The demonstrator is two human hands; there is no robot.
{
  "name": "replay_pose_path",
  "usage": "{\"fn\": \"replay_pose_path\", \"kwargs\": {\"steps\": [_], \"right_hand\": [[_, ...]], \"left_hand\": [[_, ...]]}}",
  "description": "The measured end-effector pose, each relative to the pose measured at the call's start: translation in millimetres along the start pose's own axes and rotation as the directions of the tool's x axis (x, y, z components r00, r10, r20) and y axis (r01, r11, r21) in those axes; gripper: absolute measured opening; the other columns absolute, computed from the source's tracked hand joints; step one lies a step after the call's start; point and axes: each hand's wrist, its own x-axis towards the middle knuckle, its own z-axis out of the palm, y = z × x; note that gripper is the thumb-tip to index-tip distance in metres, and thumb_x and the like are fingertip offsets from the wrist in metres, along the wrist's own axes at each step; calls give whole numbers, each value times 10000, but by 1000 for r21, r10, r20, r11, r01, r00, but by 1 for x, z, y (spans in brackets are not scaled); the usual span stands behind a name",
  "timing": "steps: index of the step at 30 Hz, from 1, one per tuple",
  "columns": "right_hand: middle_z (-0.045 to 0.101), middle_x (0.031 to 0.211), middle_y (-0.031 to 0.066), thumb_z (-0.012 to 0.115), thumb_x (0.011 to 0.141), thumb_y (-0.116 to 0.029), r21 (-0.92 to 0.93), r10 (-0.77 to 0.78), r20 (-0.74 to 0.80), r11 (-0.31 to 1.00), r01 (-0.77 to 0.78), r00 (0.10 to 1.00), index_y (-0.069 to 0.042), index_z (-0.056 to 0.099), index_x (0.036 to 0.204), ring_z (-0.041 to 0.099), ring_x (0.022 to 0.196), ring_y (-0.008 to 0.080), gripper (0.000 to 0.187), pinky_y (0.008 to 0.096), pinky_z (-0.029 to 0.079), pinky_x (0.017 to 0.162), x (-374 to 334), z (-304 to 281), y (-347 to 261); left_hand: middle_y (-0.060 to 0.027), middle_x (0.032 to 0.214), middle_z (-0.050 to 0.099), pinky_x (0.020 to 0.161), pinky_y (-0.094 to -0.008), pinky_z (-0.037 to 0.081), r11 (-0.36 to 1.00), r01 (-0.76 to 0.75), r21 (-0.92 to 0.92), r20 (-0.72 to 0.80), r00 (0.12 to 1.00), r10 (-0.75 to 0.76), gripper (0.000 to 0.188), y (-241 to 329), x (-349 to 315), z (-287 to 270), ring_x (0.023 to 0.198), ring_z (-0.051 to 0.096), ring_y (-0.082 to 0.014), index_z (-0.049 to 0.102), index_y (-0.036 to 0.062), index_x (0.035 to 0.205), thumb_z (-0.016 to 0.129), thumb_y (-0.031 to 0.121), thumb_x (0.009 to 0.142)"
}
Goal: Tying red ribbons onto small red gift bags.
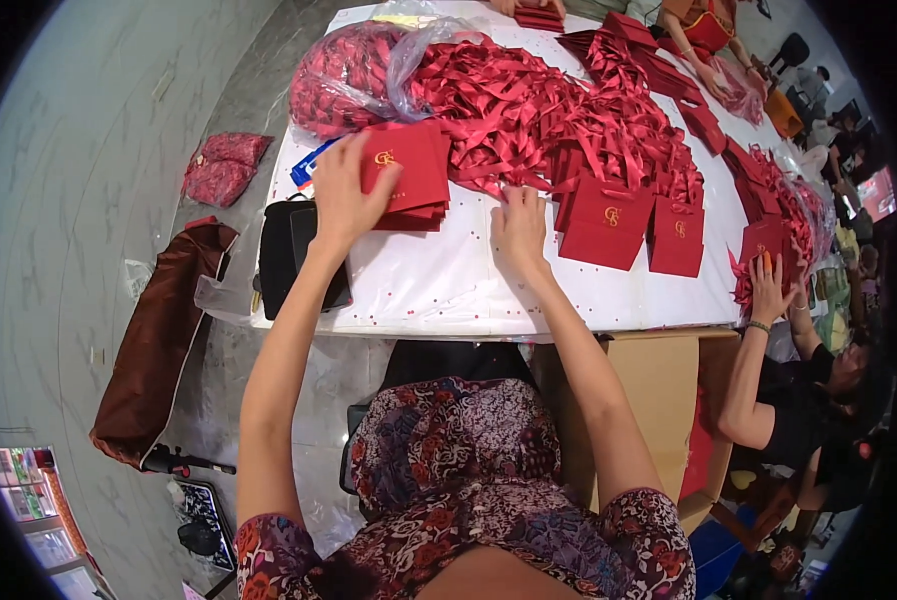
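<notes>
My left hand [347, 195] lies against the left side of a stack of flat red bags [414, 175] with gold print. Its fingers are stretched out, the thumb apart over the top bag. At the near edge of a big heap of shiny red ribbons [499, 100], my right hand [522, 228] has its fingers bent together on a ribbon; the fingertips are partly hidden. Right of that hand, more red bags [606, 228] with ribbon handles lean in a row, one smaller-looking red bag [678, 240] beside them.
A clear plastic sack of ribbons [344, 80] sits at the far left of the white table [429, 290]. Near the left edge lie a black pouch [284, 255] and a phone. An open cardboard box [654, 390] stands below. Other people's hands [769, 290] work at the right and far side.
</notes>
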Motion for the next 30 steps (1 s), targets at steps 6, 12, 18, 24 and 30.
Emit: {"fn": "replay_pose_path", "kwargs": {"steps": [6, 12, 18, 24, 30], "right_hand": [[564, 964, 169, 640, 850, -75, -119, -70, 61, 990, 77, 996, -13, 576, 974, 532, 932, 366, 152, 461, 463, 794, -6, 4, 11], [587, 832, 161, 596, 903, -97, 254, -45, 94, 967, 20, 995, -33, 565, 960, 569, 717, 336, 91, 395, 476, 687, -31, -29, 0], [601, 813, 9, 585, 952, -90, 684, 99, 368, 645, -341, 925, -10, 605, 1037, 541, 726, 65, 119, 221, 447, 645, -63, -64, 18], [632, 901, 11, 643, 915, -48, 738, 142, 476, 473, -482, 868, 20, 622, 1120, 568, 791, 52, 217, 194, 466, 733, -96, -115, 21], [608, 917, 12, 600, 937, -16, 770, 224, 303, 515, -376, 926, 18, 690, 1057, 543, 820, 69, 154, 208, 440, 722, -112, -149, 37]], "left_hand": [[-167, 1362, 504, 1037, -466, 345, 943, -315, 110, 235, 930, 283, 632, 23, -26, -11, 1256, 460, -355, 521, 88, 1342, 738, 307, 791], [-130, 1344, 541, 1012, -452, 395, 960, -270, 78, 299, 925, 235, 633, 10, -29, -10, 1238, 499, -323, 556, 129, 1326, 596, -69, 726], [-136, 1288, 593, 976, -416, 436, 963, -269, -28, 185, 945, 270, 619, 20, -27, -30, 1155, 558, -336, 603, 101, 1283, 539, -113, 706], [-72, 1207, 632, 889, -396, 472, 891, -453, 27, 34, 891, 452, 605, 83, -81, -51, 1069, 576, -288, 629, 132, 1267, 568, -33, 689], [-47, 1257, 600, 885, -374, 466, 869, -492, -58, 208, 845, 492, 531, 106, -177, -20, 1080, 561, -251, 606, 146, 1290, 554, 81, 765]]}}
